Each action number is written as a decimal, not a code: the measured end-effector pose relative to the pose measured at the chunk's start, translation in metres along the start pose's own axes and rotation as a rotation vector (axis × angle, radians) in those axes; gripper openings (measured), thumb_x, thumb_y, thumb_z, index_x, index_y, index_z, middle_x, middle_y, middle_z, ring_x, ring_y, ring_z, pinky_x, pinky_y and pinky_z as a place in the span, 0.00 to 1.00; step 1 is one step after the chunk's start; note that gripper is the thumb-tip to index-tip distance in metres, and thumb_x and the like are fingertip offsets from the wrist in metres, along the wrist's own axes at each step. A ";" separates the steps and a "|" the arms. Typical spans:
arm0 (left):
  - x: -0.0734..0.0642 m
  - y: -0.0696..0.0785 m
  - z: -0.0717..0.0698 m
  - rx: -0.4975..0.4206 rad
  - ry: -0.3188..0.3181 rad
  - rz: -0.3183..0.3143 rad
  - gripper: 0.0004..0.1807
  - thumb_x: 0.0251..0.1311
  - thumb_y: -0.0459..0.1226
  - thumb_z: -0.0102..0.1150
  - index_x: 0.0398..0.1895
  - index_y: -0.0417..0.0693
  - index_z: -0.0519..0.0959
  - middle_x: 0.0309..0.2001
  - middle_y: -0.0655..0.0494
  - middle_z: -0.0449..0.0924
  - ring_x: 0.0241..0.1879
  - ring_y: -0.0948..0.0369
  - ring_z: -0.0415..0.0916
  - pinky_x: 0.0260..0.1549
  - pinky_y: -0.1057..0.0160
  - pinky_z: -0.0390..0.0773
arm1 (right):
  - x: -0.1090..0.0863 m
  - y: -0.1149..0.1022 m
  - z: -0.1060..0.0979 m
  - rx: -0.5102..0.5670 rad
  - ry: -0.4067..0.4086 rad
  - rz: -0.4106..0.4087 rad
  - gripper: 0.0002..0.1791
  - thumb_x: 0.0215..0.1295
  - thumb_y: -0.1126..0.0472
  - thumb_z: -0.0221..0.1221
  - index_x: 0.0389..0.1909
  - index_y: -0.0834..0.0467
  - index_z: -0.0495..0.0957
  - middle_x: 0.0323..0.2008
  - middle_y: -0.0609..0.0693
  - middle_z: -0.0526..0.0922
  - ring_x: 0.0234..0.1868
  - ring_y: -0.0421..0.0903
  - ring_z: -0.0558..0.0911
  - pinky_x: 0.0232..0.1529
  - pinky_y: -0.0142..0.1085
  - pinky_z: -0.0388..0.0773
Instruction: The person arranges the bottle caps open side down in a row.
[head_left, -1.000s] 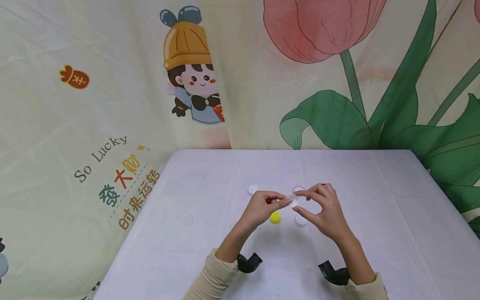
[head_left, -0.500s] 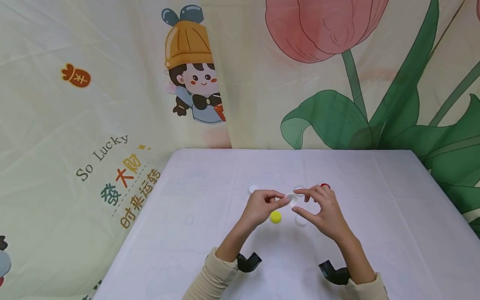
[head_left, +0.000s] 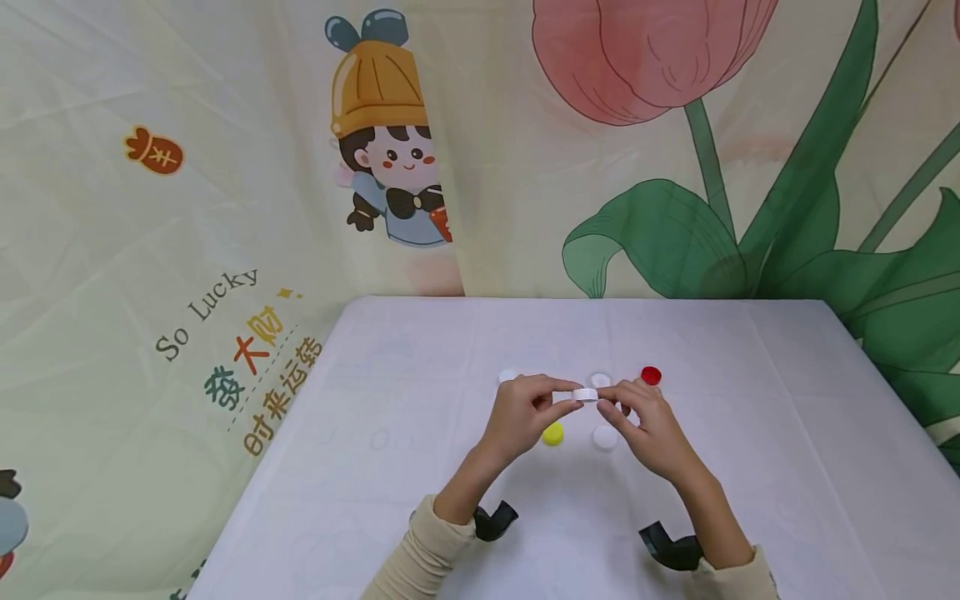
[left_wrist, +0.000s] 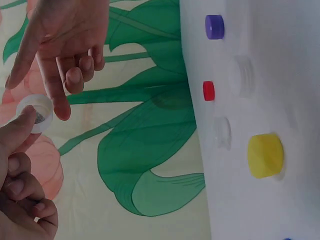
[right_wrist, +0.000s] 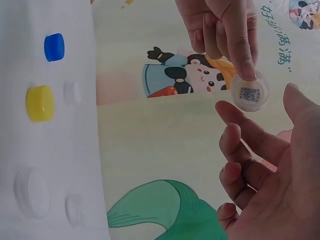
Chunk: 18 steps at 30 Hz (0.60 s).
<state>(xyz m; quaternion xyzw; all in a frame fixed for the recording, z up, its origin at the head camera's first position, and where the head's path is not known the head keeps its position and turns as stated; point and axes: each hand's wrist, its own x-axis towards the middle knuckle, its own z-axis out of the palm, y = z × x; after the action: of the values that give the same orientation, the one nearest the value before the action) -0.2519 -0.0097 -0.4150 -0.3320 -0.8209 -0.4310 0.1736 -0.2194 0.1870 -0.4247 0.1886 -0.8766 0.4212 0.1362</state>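
Observation:
My left hand pinches a small white bottle cap between thumb and index finger above the table. In the right wrist view a printed square code shows on the see-through cap. My right hand is close to the cap's right side, its thumb and index finger spread apart. Both wrist views show a gap between the right fingers and the cap. On the table below lie a yellow cap, a red cap and pale caps, one a clear cap near the right hand.
A purple cap stands on the table in the left wrist view, and a blue cap in the right wrist view. The white-covered table meets a printed cloth backdrop at its far edge.
The held cap has turned from face-on to edge-on in the head view. My right hand's thumb and index finger have drawn closer together, and the red cap has come into full sight.

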 end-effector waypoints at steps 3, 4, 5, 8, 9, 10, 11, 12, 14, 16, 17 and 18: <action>0.000 0.000 -0.002 0.093 0.032 0.105 0.12 0.48 0.43 0.65 0.37 0.53 0.84 0.12 0.66 0.61 0.16 0.72 0.54 0.20 0.73 0.56 | 0.000 -0.001 0.000 0.025 0.002 0.002 0.09 0.63 0.56 0.54 0.39 0.52 0.79 0.31 0.40 0.77 0.34 0.39 0.68 0.31 0.35 0.68; 0.000 0.000 -0.002 0.119 0.038 0.132 0.12 0.47 0.43 0.65 0.37 0.53 0.84 0.12 0.66 0.60 0.16 0.72 0.54 0.21 0.73 0.56 | 0.000 -0.001 0.000 0.030 0.004 0.004 0.09 0.63 0.56 0.54 0.38 0.52 0.79 0.31 0.40 0.77 0.33 0.38 0.67 0.31 0.34 0.67; -0.001 0.000 -0.002 0.139 0.041 0.155 0.12 0.47 0.43 0.65 0.37 0.53 0.84 0.12 0.66 0.60 0.16 0.72 0.54 0.21 0.73 0.56 | 0.000 -0.001 0.001 0.028 0.004 0.006 0.08 0.63 0.56 0.54 0.38 0.52 0.80 0.30 0.39 0.77 0.32 0.38 0.67 0.29 0.33 0.67; -0.001 0.001 -0.003 0.174 0.043 0.201 0.12 0.47 0.42 0.66 0.38 0.53 0.84 0.12 0.66 0.61 0.16 0.72 0.54 0.22 0.73 0.56 | 0.000 -0.001 0.002 0.029 0.004 0.013 0.08 0.62 0.55 0.54 0.37 0.52 0.80 0.28 0.39 0.76 0.30 0.39 0.67 0.27 0.31 0.66; -0.001 0.002 -0.003 0.180 0.041 0.209 0.12 0.47 0.42 0.66 0.38 0.52 0.84 0.12 0.66 0.62 0.16 0.72 0.54 0.22 0.73 0.56 | 0.000 -0.001 0.002 0.030 0.002 0.016 0.08 0.62 0.54 0.54 0.37 0.51 0.80 0.28 0.39 0.76 0.30 0.39 0.67 0.26 0.31 0.66; -0.001 0.002 -0.003 0.184 0.039 0.214 0.13 0.47 0.42 0.66 0.38 0.52 0.84 0.12 0.65 0.62 0.16 0.72 0.54 0.22 0.73 0.56 | 0.000 -0.001 0.003 0.030 0.001 0.019 0.08 0.62 0.54 0.55 0.37 0.51 0.80 0.28 0.39 0.76 0.29 0.39 0.67 0.26 0.31 0.66; -0.001 0.002 -0.004 0.185 0.038 0.219 0.13 0.47 0.42 0.66 0.38 0.52 0.84 0.11 0.65 0.62 0.16 0.72 0.54 0.22 0.73 0.56 | 0.001 -0.001 0.003 0.030 0.000 0.022 0.09 0.62 0.54 0.55 0.37 0.51 0.80 0.27 0.38 0.76 0.29 0.39 0.67 0.26 0.31 0.66; -0.002 0.002 -0.004 0.186 0.037 0.222 0.12 0.47 0.42 0.66 0.37 0.52 0.84 0.11 0.65 0.62 0.16 0.72 0.54 0.22 0.73 0.56 | 0.001 -0.001 0.003 0.028 -0.001 0.025 0.09 0.62 0.54 0.55 0.37 0.51 0.80 0.27 0.38 0.75 0.29 0.39 0.67 0.26 0.31 0.66; -0.002 0.002 -0.004 0.188 0.035 0.228 0.12 0.47 0.42 0.66 0.37 0.52 0.84 0.11 0.65 0.62 0.16 0.72 0.54 0.22 0.73 0.56 | 0.001 -0.001 0.004 0.026 -0.001 0.029 0.09 0.61 0.53 0.55 0.38 0.51 0.80 0.27 0.37 0.75 0.29 0.39 0.67 0.26 0.31 0.65; -0.001 0.002 -0.004 0.190 0.035 0.235 0.12 0.47 0.42 0.65 0.37 0.52 0.84 0.11 0.65 0.61 0.16 0.72 0.54 0.22 0.73 0.56 | 0.001 -0.001 0.004 0.028 -0.001 0.033 0.09 0.61 0.53 0.55 0.38 0.51 0.80 0.27 0.37 0.75 0.30 0.39 0.67 0.26 0.31 0.66; -0.001 0.002 -0.004 0.191 0.037 0.241 0.12 0.47 0.42 0.66 0.37 0.52 0.84 0.11 0.65 0.61 0.16 0.72 0.54 0.22 0.73 0.56 | 0.001 -0.001 0.004 0.030 -0.001 0.036 0.09 0.61 0.53 0.55 0.38 0.50 0.80 0.27 0.37 0.75 0.30 0.39 0.67 0.26 0.31 0.66; -0.001 0.001 -0.004 0.192 0.038 0.246 0.12 0.47 0.42 0.65 0.37 0.52 0.84 0.11 0.65 0.61 0.15 0.72 0.54 0.22 0.73 0.56 | 0.001 -0.001 0.004 0.033 -0.001 0.038 0.09 0.61 0.53 0.55 0.38 0.50 0.80 0.27 0.37 0.75 0.30 0.39 0.67 0.26 0.31 0.66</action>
<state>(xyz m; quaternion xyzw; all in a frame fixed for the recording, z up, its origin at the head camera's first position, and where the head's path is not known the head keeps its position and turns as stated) -0.2499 -0.0128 -0.4129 -0.4039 -0.8081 -0.3320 0.2714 -0.2199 0.1827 -0.4264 0.1744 -0.8729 0.4382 0.1249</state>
